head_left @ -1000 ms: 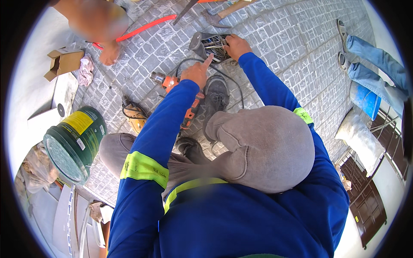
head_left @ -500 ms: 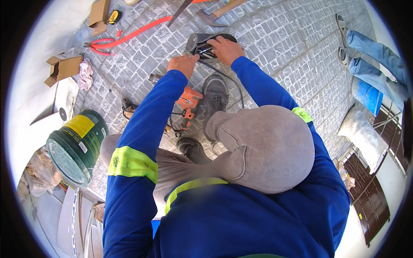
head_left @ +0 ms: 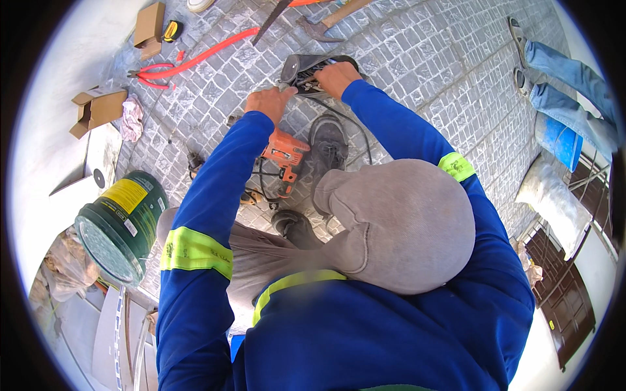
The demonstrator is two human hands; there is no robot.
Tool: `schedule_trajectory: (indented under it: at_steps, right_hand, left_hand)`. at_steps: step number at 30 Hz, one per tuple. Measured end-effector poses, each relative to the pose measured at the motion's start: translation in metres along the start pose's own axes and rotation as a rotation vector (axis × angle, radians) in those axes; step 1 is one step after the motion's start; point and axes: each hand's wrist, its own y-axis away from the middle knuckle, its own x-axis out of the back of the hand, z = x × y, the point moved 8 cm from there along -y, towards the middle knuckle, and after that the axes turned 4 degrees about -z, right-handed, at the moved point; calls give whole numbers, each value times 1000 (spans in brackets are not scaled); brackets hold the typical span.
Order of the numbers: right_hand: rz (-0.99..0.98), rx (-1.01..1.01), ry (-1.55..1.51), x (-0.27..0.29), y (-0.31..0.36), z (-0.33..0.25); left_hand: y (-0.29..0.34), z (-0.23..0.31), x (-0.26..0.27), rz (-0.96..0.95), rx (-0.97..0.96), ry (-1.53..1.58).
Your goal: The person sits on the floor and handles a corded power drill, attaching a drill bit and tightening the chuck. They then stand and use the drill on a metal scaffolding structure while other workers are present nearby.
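A dark, rounded open case (head_left: 293, 65) lies on the paving ahead of my feet, with thin metal pieces (head_left: 309, 83) showing inside; their kind is too small to tell. At its near left corner, my left hand (head_left: 268, 104) is closed, thumb and fingers pinching the rim. My right hand (head_left: 336, 79) reaches into the opening from the right. Its fingers are bent among the metal pieces, and the fingertips are partly hidden. An orange power drill (head_left: 285, 153) rests on the ground beside my shoe (head_left: 328, 140), below my left wrist.
Red-handled cutters (head_left: 208, 55), a saw blade (head_left: 270, 21), a hammer (head_left: 319, 29) and a tape measure (head_left: 173, 30) lie farther out. Cardboard boxes (head_left: 103, 112) and a green bucket (head_left: 127, 221) stand left. Another person's legs (head_left: 567, 85) are at right, near a blue container (head_left: 557, 140).
My left hand has shifted slightly left and down along the case's rim. The right hand has tilted and moved a little lower, its fingers deeper among the metal pieces.
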Motion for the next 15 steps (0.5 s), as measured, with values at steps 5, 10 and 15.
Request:
schedule_trajectory:
  at_steps: [5, 10, 15]
  right_hand:
    - [-133, -17, 69, 1, 2, -4]
    - [-156, -33, 1, 15, -1, -5]
    - [-163, -23, -23, 14, 0, -14]
  left_hand:
    - [-10, 7, 12, 59, -2, -81]
    - [-18, 3, 24, 31, 39, -187]
    - [-16, -7, 33, 7, 52, -232]
